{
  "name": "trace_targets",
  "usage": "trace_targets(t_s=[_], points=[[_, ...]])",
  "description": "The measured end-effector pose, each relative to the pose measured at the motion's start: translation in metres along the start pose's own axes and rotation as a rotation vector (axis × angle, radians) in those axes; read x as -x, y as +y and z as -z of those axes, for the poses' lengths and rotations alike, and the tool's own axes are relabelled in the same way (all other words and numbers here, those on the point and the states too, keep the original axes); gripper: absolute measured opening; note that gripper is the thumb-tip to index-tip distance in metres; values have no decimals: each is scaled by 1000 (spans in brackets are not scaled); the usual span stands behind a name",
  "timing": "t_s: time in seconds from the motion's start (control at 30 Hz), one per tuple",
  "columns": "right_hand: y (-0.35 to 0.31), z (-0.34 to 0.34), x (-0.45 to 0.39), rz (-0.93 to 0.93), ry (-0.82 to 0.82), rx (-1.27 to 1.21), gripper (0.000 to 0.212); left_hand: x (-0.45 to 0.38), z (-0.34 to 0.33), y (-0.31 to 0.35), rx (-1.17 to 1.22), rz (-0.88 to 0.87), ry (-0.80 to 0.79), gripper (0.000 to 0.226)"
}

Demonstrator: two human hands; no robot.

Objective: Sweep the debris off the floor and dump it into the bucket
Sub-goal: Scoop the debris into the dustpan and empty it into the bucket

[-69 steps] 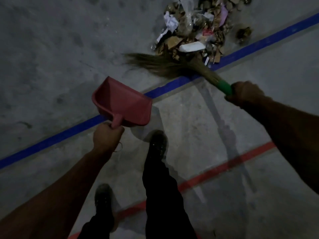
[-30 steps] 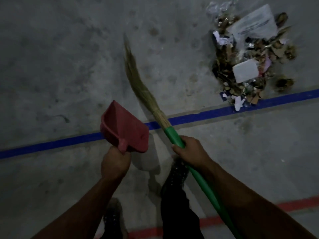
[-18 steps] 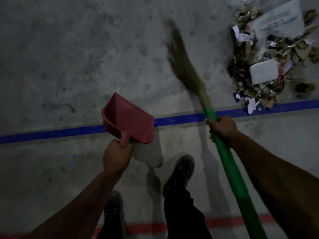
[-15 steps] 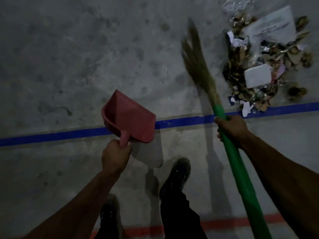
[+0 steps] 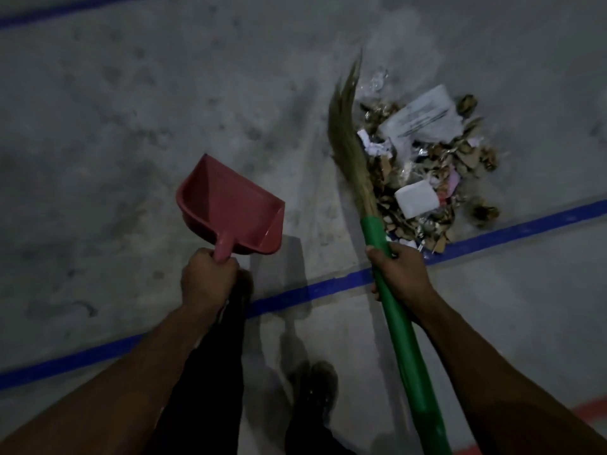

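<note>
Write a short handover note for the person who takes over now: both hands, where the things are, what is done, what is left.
Left hand grips the red dustpan by its handle, held above the floor, empty.
Right hand grips the green-handled broom; its bristles lie at the left edge of the debris pile.
Done: debris gathered beside the blue floor line.
Left: sweep the pile into the dustpan, then dump it. No bucket in view.

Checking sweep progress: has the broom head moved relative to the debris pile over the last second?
Yes. The broom head swung right, now touching the debris pile's left edge.

head cam | looks steeply down | floor [image 5: 131,126] near, at standing height
</note>
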State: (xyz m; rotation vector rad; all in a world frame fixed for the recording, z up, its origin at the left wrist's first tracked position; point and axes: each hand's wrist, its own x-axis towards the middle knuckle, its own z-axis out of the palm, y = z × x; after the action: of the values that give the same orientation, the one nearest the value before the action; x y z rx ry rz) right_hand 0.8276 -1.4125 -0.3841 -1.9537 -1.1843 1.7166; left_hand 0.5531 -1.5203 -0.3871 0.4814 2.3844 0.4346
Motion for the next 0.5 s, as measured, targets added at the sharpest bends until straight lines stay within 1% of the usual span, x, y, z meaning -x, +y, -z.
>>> trace_targets(t_s=[0.13, 0.27, 0.4, 0.5], points=[[-50, -14, -43, -2, -7, -93, 17, -63, -3, 60, -67, -81, -40, 26], [-111, -41, -114, -39, 5, -149, 19, -139, -13, 122, -175, -158, -99, 23], [-171, -85, -198, -113, 44, -255, 10, -204, -15, 176, -296, -250, -181, 26], [-207, -114, -257, -191, 87, -343, 15, -244, -14, 208, -393, -311, -198, 28]])
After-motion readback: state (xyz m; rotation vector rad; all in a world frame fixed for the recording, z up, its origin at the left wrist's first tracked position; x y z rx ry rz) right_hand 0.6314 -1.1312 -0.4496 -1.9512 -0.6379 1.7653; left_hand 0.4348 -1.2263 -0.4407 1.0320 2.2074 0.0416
